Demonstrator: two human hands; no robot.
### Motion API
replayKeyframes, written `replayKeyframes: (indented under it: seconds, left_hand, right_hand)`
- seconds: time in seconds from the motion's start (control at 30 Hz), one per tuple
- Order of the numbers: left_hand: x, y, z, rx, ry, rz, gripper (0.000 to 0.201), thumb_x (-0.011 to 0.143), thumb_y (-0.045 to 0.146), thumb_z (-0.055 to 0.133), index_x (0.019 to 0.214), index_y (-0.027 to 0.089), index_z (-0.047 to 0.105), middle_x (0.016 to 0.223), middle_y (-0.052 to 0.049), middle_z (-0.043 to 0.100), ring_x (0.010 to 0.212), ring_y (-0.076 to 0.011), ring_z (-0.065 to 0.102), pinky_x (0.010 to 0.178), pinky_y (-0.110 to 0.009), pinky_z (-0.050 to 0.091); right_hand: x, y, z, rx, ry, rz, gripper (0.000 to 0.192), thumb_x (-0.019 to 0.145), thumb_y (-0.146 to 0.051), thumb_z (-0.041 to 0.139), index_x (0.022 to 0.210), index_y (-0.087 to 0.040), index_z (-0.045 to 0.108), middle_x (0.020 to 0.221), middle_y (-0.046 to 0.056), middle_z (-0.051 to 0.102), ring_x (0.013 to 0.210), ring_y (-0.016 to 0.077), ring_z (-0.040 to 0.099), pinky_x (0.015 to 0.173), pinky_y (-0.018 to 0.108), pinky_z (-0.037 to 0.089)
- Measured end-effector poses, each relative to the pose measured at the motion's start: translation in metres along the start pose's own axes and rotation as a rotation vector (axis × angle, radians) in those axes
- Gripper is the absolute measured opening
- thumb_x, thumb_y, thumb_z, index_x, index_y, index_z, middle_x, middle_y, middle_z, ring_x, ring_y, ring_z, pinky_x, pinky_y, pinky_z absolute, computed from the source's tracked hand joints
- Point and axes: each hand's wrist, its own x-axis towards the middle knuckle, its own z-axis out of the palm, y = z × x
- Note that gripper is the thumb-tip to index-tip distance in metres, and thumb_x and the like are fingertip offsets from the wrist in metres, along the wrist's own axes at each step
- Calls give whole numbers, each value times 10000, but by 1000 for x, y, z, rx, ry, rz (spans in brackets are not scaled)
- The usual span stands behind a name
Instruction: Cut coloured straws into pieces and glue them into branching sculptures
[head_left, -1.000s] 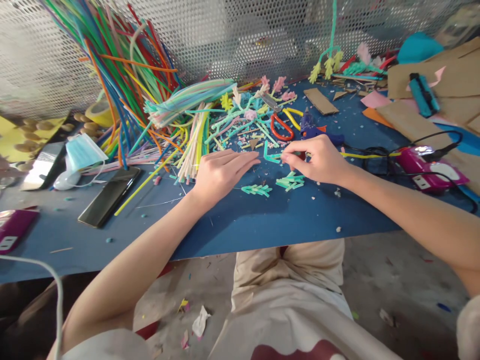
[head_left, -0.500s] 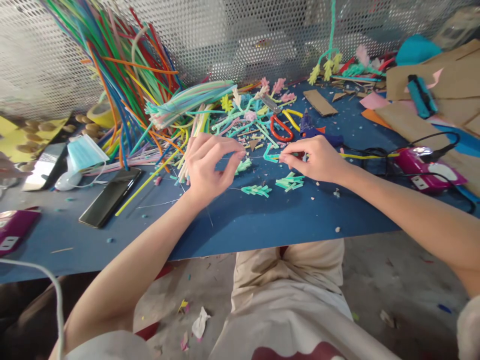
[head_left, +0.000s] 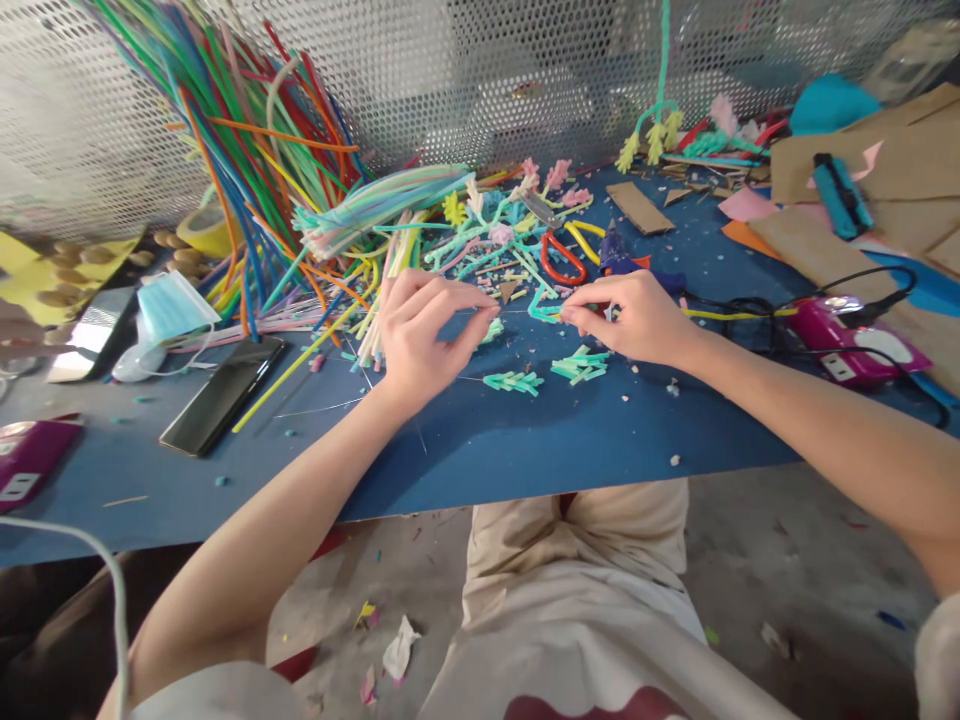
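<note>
While the left hand pinches a thin wire, the right hand grips its teal pipe cleaner.

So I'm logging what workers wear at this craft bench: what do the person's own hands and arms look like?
Both arms are bare up to where the picture cuts them off: no sleeves, gloves or watch show. The left hand and right hand carry no rings that I can make out. Light beige clothing covers the lap.

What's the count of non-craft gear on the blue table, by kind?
Phones: 1
Face masks: 1
Scissors: 1
Glue guns: 1
Tape rolls: 1
Total: 5
</note>
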Motion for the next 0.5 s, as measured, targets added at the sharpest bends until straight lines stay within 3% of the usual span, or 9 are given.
replayKeyframes:
  seconds: [0.3,0.5]
  left_hand:
    - [0,0,1,-20,15,-5,145,974,429,725,957,285,731,877,-4,772,892,-223,665,907,-446,493]
    - [-2,0,0,-27,-26,-15,186,1006,463,670,965,297,746,905,-15,783,903,-226,669,915,-455,487]
  right_hand:
    - [1,-2,-1,5,-2,-2,336,990,-435,589,930,-212,833,818,47,796,714,179,673,669,316,453]
    - [0,-1,0,9,-3,-6,326,989,-443,603,909,-219,826,872,40,808,707,168,675,661,308,457]
